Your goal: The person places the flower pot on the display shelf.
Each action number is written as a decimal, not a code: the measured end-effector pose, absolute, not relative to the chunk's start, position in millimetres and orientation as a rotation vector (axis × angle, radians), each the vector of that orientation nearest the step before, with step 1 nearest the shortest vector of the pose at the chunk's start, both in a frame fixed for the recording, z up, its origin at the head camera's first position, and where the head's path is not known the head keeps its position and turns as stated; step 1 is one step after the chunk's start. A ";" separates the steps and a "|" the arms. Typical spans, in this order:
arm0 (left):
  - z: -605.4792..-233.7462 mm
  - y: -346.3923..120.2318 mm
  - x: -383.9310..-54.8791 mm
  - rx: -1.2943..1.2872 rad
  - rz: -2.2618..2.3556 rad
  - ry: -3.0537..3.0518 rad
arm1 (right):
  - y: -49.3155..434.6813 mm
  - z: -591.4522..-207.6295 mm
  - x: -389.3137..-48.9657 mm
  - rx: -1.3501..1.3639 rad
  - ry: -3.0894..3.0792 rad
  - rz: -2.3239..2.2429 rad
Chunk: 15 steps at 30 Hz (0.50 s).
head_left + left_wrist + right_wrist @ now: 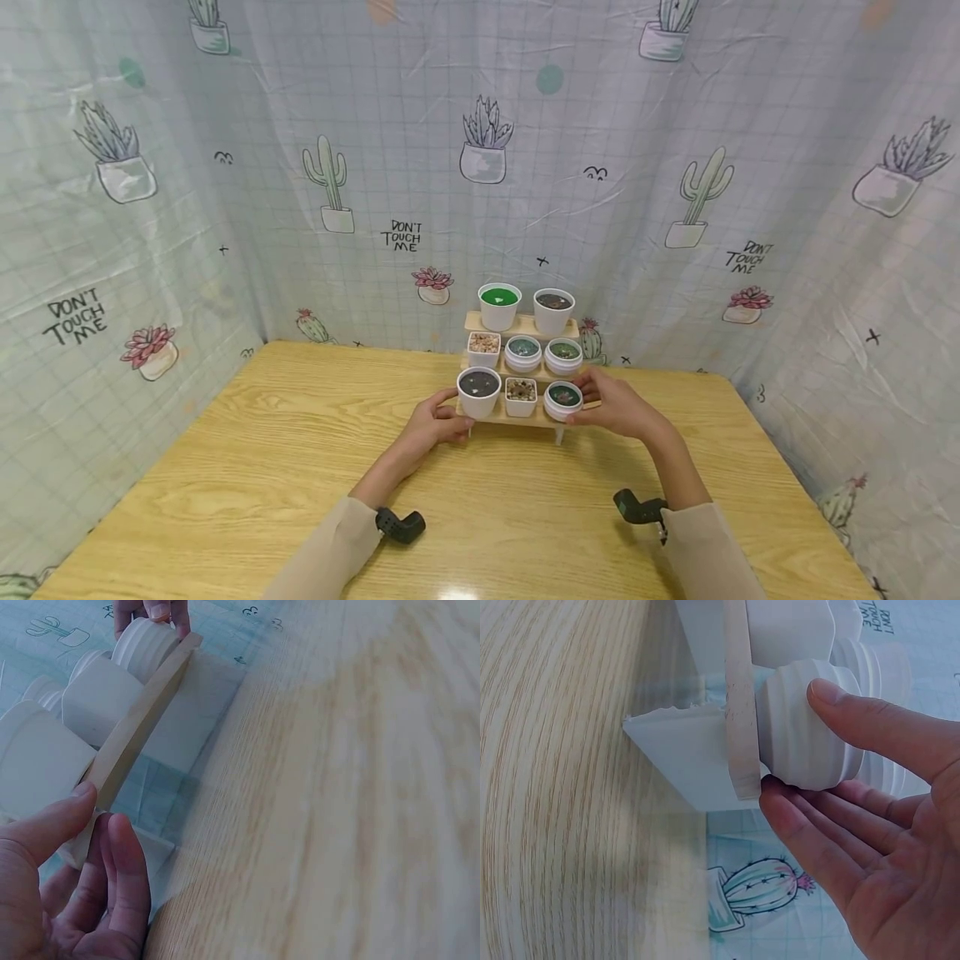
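A three-tier plant stand point(540, 420) with pale wooden boards and white legs holds several small white pots. At its lower left end, my left hand point(431, 425) pinches the bottom board point(139, 724) between thumb and fingers, just beside a round pot with dark filling point(479, 396). My right hand point(618, 406) is at the opposite end, its thumb and fingers around a ribbed round white pot point(806, 724) with green filling. That pot stands on the bottom board. Between the two round pots sits a square pot of pebbles point(521, 397).
The middle tier carries another square pebble pot point(483, 347) and two ribbed pots. Two taller pots, one with bright green filling point(499, 305), stand on the top tier. A cactus-print curtain point(420, 192) hangs behind the wooden table point(315, 433).
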State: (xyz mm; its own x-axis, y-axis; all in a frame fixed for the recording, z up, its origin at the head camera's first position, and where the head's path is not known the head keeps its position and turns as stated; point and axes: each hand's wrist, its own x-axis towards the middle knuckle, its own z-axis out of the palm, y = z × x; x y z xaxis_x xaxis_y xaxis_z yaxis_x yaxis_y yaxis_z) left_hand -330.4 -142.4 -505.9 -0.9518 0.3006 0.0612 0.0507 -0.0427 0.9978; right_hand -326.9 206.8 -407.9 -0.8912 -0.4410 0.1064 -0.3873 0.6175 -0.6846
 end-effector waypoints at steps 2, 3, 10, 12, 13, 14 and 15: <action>-506.0 -142.8 -330.9 0.384 2.114 2.042 | 206.1 -407.8 -326.6 -0.703 2.760 -1.137; -506.0 -143.0 -331.1 0.384 2.113 2.041 | 205.9 -407.7 -326.6 -0.703 2.761 -1.133; -506.4 -142.9 -333.5 0.393 2.112 2.046 | 206.4 -407.2 -328.2 -0.697 2.764 -1.131; -507.0 -142.9 -334.2 0.391 2.116 2.042 | 206.6 -407.2 -328.3 -0.698 2.764 -1.131; -507.4 -143.0 -334.4 0.388 2.118 2.040 | 206.7 -407.4 -328.3 -0.699 2.762 -1.132; -508.0 -143.0 -334.7 0.385 2.118 2.039 | 206.7 -407.7 -328.3 -0.697 2.759 -1.136; -508.5 -143.0 -334.9 0.382 2.118 2.038 | 206.7 -408.0 -328.2 -0.699 2.756 -1.138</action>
